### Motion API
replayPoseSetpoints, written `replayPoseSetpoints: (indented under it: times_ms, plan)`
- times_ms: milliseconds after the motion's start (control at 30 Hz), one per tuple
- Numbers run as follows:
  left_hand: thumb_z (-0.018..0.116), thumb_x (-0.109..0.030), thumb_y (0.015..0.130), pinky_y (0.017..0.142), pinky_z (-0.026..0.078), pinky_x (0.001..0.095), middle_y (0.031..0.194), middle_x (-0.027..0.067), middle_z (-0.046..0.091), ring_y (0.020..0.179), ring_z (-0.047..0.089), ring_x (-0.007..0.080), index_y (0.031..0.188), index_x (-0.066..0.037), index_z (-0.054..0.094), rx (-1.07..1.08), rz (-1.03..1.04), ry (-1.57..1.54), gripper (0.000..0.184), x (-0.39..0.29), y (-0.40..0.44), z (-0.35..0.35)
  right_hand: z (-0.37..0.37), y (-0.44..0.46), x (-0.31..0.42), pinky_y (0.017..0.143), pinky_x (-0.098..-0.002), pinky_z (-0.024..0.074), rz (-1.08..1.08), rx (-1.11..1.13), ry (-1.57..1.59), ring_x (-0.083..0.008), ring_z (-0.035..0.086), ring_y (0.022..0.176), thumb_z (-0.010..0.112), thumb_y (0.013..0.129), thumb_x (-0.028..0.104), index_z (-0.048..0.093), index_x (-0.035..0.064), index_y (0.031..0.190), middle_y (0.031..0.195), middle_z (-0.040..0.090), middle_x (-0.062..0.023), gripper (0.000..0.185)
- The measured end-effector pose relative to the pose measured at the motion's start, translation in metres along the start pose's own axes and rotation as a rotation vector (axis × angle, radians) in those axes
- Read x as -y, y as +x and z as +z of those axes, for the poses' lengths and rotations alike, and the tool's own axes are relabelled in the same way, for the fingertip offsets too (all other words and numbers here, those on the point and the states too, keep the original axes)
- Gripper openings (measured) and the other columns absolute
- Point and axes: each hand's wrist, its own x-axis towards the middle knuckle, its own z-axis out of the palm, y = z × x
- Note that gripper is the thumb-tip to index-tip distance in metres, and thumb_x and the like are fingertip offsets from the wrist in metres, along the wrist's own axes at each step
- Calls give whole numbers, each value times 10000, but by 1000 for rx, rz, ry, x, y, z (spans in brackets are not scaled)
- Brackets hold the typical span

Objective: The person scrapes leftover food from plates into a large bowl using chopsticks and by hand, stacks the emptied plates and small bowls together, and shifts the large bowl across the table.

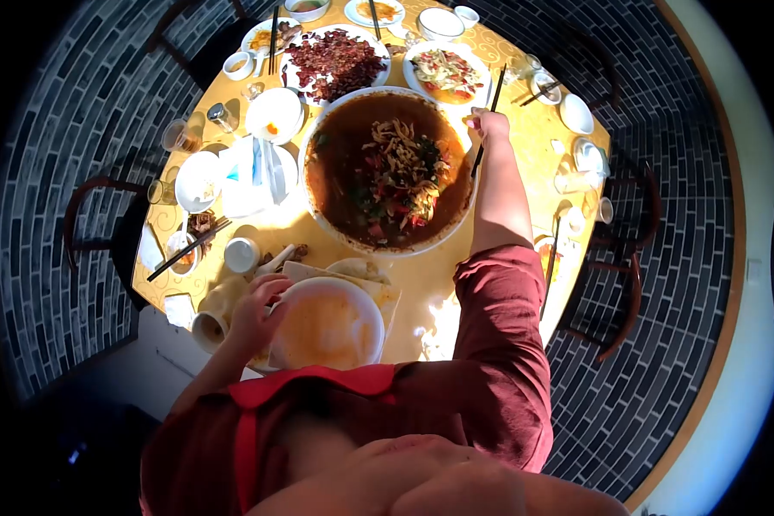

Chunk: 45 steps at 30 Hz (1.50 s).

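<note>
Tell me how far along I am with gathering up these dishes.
Looks like early on. Already piled: a sauce-stained dish sits atop other dishware beside your left hand. In hand: dark chopsticks, in your right hand. Left, it seems: the big soup bowl, chili platter and cabbage plate hold food, and small bowls, glasses and other chopsticks lie scattered around.

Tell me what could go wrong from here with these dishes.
The chopsticks in the right hand reach the rim of the big bowl, so they might drip or slip in. The right sleeve is close to that bowl and could brush its rim. The left hand, at the stained plate, might knock the nearby cup off the table's edge.
</note>
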Motion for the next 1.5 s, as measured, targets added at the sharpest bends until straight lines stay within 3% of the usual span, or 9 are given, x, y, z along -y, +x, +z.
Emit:
replayPoseSetpoints:
  times_ms: [133, 233, 367, 567, 767, 867, 933, 1233, 1500]
  plan:
    - [575, 27, 728, 702, 497, 272, 1040, 129, 553, 836, 591, 199, 1001, 3, 566, -86, -74, -9, 275, 6, -8, -1, 16, 21, 5, 343, -234, 310, 52, 8, -57, -152, 526, 434, 590, 768, 66, 579, -27, 810, 639, 588, -97, 103]
    - [577, 23, 736, 689, 496, 267, 1012, 123, 565, 805, 599, 185, 990, 3, 574, -89, -92, -6, 255, 7, -10, 2, 15, 39, 6, 336, -227, 305, 122, 61, -80, -146, 466, 400, 588, 744, 80, 540, -11, 704, 610, 566, -107, 110]
    - [586, 13, 744, 682, 492, 258, 986, 114, 570, 796, 600, 170, 996, 0, 577, -83, -119, -16, 253, 9, -10, 7, 17, 44, 4, 325, -225, 311, 137, 44, 85, -139, 430, 380, 591, 719, 78, 531, -14, 690, 587, 551, -103, 113]
    - [563, 36, 756, 741, 479, 269, 1007, 112, 541, 857, 588, 175, 1025, 8, 550, -28, -199, -38, 271, 7, -12, 9, 6, 46, 8, 334, -219, 317, 52, 20, 189, -148, 433, 386, 575, 732, 61, 530, -19, 713, 572, 528, -86, 94]
    - [595, -10, 747, 670, 479, 249, 908, 103, 580, 779, 602, 157, 988, -9, 581, -60, -200, 5, 241, 6, -13, 11, 5, 36, 7, 307, -250, 307, -16, -82, 341, -141, 414, 379, 568, 731, 35, 520, -35, 687, 557, 496, -73, 96]
    - [592, -7, 743, 673, 479, 256, 889, 106, 586, 769, 604, 160, 980, -8, 582, -55, -208, -19, 237, 12, -15, 14, 4, 45, 4, 324, -281, 295, -67, -122, 395, -168, 445, 393, 572, 701, -33, 482, -87, 767, 592, 505, -106, 124]
    - [587, -3, 743, 673, 479, 255, 890, 109, 588, 766, 605, 161, 978, -6, 582, -57, -214, -43, 235, 17, -17, 16, 6, 35, 14, 337, -263, 299, -79, -227, 373, -144, 418, 393, 579, 711, 23, 517, -42, 695, 559, 496, -76, 91]
    - [571, 18, 745, 672, 481, 253, 895, 107, 580, 765, 604, 160, 980, -4, 574, -90, -181, -51, 237, 11, -14, 15, -11, 27, 13, 346, -249, 289, -220, -124, 401, -123, 420, 407, 595, 698, -2, 464, -9, 828, 588, 501, -38, 184]
    - [560, 19, 750, 684, 483, 252, 907, 101, 583, 779, 605, 151, 988, -5, 574, -74, -109, -21, 239, 0, -14, 13, -41, -29, 31, 585, -264, 438, -352, 52, 231, -159, 542, 667, 575, 714, -38, 463, -55, 989, 833, 577, -107, 298]
